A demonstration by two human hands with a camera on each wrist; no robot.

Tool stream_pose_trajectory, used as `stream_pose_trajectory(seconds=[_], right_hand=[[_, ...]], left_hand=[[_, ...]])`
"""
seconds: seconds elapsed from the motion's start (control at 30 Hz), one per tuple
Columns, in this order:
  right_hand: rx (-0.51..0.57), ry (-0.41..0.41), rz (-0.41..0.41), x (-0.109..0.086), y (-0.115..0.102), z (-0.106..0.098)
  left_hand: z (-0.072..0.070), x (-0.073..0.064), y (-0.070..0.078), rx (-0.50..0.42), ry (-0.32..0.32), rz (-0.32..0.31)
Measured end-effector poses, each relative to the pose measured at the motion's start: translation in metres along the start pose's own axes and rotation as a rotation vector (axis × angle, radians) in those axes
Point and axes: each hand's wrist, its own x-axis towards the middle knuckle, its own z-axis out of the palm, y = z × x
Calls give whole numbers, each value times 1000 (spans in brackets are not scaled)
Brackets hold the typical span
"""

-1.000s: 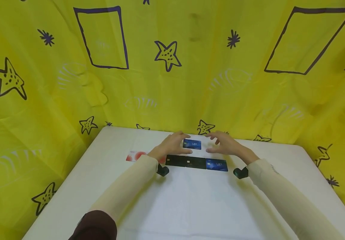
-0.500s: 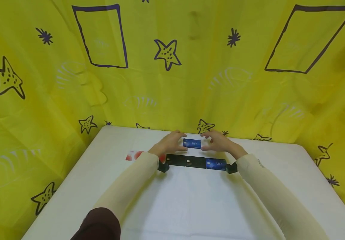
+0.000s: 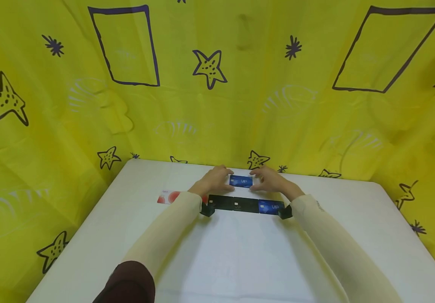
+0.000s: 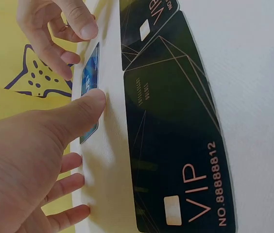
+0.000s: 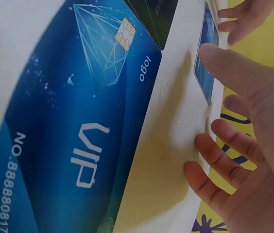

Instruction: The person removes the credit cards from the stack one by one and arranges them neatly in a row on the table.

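Note:
A blue VIP card [image 3: 241, 181] lies flat on the white table between the two hands, near the back edge. Just left of it is my left hand [image 3: 213, 180], thumb and fingers apart; in the left wrist view the thumb overlaps the card [image 4: 91, 68]. My right hand [image 3: 271, 179] stands at the card's right end, its fingers loosely bent and spread in the right wrist view. Whether either hand touches the card I cannot tell. Nearer me runs a row: a red and white card [image 3: 169, 196], two black VIP cards [image 3: 221, 202] and another blue VIP card [image 3: 269, 206].
The left forearm covers part of the row, where a bit of red shows beside the black cards. Dark heart-shaped pieces [image 3: 208, 209] hang at both wrists. A yellow curtain [image 3: 232, 118] with starfish drawings rises behind the white table [image 3: 240, 252] and along its sides.
My right hand has moved left, up to the right end of the back blue card. The left hand has shifted only slightly. The cards lie as before.

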Motion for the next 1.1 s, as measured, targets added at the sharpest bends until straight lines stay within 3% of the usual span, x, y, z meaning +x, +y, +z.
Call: stream_pose_trajectory(seconds=[0.53, 1.1], right_hand=[[-21, -55, 95, 3, 1, 1], [-8, -69, 88, 8, -4, 0]], left_hand=[[-5, 4, 2, 14, -28, -11], [-6, 9, 1, -7, -30, 4]])
